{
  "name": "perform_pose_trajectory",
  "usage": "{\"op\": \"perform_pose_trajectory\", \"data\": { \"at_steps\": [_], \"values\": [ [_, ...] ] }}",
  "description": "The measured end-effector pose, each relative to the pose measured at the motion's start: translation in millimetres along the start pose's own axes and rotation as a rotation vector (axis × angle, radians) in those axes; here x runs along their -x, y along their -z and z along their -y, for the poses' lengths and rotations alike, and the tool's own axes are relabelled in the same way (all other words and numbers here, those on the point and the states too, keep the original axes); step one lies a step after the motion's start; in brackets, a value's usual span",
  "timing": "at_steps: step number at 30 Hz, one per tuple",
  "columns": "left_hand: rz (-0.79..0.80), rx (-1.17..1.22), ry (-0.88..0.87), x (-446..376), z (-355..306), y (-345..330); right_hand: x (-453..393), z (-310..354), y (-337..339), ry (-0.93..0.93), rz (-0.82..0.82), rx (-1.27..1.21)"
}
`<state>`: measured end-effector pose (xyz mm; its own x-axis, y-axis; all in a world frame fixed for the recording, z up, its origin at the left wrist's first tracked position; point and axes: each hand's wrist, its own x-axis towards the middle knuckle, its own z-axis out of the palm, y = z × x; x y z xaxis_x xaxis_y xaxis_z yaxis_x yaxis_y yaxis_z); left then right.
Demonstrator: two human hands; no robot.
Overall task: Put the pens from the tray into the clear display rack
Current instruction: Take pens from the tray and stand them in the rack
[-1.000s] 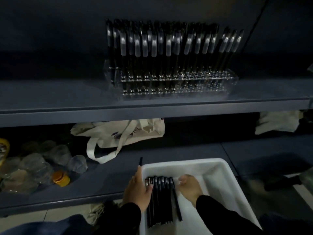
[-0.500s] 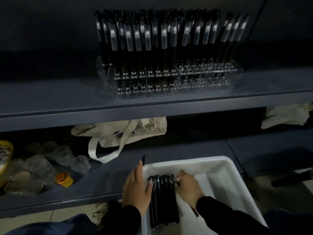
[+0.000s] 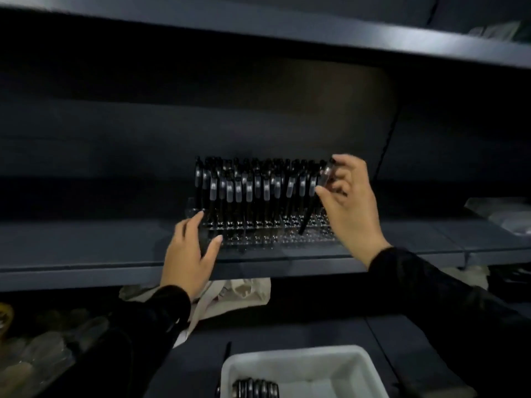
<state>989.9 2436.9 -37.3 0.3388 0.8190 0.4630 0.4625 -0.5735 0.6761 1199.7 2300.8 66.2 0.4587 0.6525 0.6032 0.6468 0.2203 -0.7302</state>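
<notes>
seating this pen cleanly calls for lining its tip over a free hole at the rack's right end, then straightening the tilted barrel before pushing down. the right hand pinches the pen near its cap between thumb and fingertips, the lower end slanting toward the clear display rack on the shelf. the left hand rests against the rack's left end with fingers loosely spread, seemingly steadying it and holding nothing. the rack looks like hard, glossy clear plastic pierced with rows of holes; the standing pens are slim, black, with frosted clips. more pens lie in the smooth white tray below.
</notes>
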Motion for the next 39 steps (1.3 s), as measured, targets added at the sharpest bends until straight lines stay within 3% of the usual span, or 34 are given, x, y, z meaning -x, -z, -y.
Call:
{"op": "perform_pose_trajectory", "data": {
  "at_steps": [2, 5, 14, 18, 21, 23, 25, 29, 34, 39],
  "values": [
    [0.099, -0.001, 0.057, -10, -3, 0, -18, 3, -10, -0.005, -0.038, 0.008],
    [0.099, 0.008, 0.068, -11, 2, 0, -27, 1, -27, -0.034, -0.024, 0.048],
    [0.077, 0.002, 0.044, -9, 10, -3, -11, -25, -44, -0.096, 0.217, 0.234],
    [0.036, -0.015, 0.019, 15, 12, -8, 4, -29, -35, -0.201, 0.117, 0.065],
    [-0.058, -0.213, -0.184, 65, 31, -25, 45, -42, -30, -0.169, 0.005, -0.011],
    [0.059, -0.280, -0.241, 106, 54, -47, 86, -59, -30, -0.149, -0.041, -0.013],
    [0.278, -0.260, -0.123, 142, 71, -73, 131, -82, -36, -0.225, -0.049, -0.002],
    [0.605, -0.193, 0.349, 184, 95, -113, 216, -144, -62, -0.622, 0.060, 0.071],
    [0.551, -0.069, 0.506, 206, 102, -132, 286, -212, -111, -1.042, 0.444, 0.240],
    [0.520, -0.009, 0.537, 208, 106, -133, 289, -223, -141, -1.077, 0.470, 0.235]
  ]
}}
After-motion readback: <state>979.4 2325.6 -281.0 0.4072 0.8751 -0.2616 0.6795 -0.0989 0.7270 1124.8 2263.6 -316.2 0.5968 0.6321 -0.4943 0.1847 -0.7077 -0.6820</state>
